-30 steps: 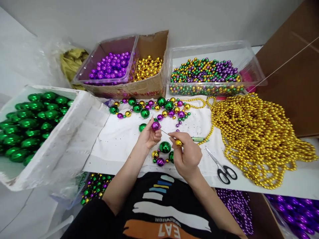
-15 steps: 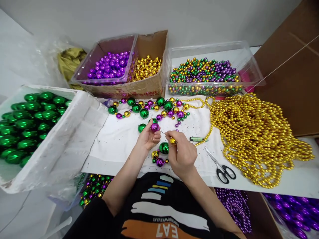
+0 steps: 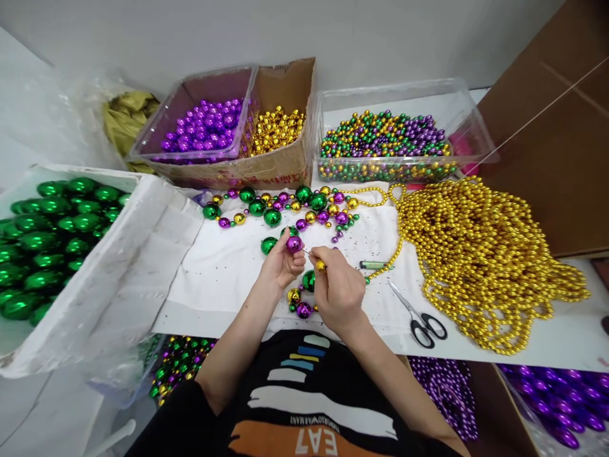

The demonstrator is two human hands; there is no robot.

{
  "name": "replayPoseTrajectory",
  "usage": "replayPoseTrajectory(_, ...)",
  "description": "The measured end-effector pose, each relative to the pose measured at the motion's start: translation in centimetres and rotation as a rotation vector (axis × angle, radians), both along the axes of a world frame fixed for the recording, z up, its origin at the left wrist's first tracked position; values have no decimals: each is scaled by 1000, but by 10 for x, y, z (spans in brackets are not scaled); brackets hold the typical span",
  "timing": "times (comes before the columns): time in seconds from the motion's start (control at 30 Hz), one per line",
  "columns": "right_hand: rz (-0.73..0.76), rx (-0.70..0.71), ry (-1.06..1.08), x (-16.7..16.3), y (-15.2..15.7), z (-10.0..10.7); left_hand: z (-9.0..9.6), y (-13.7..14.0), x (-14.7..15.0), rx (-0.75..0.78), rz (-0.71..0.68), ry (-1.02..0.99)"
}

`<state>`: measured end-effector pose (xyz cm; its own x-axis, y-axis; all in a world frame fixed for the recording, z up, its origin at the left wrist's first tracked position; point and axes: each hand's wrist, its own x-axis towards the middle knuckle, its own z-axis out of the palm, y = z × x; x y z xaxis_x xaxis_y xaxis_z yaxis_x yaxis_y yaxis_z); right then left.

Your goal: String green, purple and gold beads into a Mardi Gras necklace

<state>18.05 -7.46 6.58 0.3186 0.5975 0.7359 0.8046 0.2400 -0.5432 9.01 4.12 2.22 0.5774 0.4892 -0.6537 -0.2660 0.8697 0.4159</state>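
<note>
A shiny purple bead [image 3: 294, 244] is pinched between the thumb and fingers of my left hand [image 3: 281, 261]. My right hand [image 3: 339, 282], just to the right, is closed round a thin needle [image 3: 306, 251] whose tip reaches toward that bead. A gold bead [image 3: 320, 264] shows at my right fingers. Green beads [image 3: 269, 245] lie against the far side of my left hand. Below the hands, a short run of strung beads [image 3: 303, 310] in gold, green and purple rests on the white cloth [image 3: 228, 273]. Part of it is hidden behind my right hand.
Black-handled scissors [image 3: 421, 322] and a green cutter [image 3: 375, 264] lie at the right, beside a heap of gold bead strands [image 3: 485, 260]. A mixed bead garland [image 3: 271, 217] stretches behind. Boxes hold green beads [image 3: 47, 241], purple beads [image 3: 204, 127], gold beads [image 3: 278, 130] and mixed beads [image 3: 385, 143].
My right hand has moved slightly left, closer to the purple bead, bringing the needle and gold bead with it. My left hand keeps its pinch. The whole view has shifted a little.
</note>
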Motion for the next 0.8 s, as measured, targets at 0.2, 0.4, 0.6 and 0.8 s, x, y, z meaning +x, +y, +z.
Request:
replayPoseTrajectory(0.2, 0, 21, 29, -1, 3, -3, -1, 1, -2, -31, 7, -31)
replayPoseTrajectory(0.4, 3, 1, 40, -2, -1, 4, -2, 3, -4, -28, -9, -59)
replayPoseTrajectory(0.6, -18, 12, 11, -4, 0, 6, 0, 1, -5, -9, -2, -68)
replayPoseTrajectory(0.8, -67, 21, -35, -5, 2, 5, -5, 2, -5, -7, 8, -82)
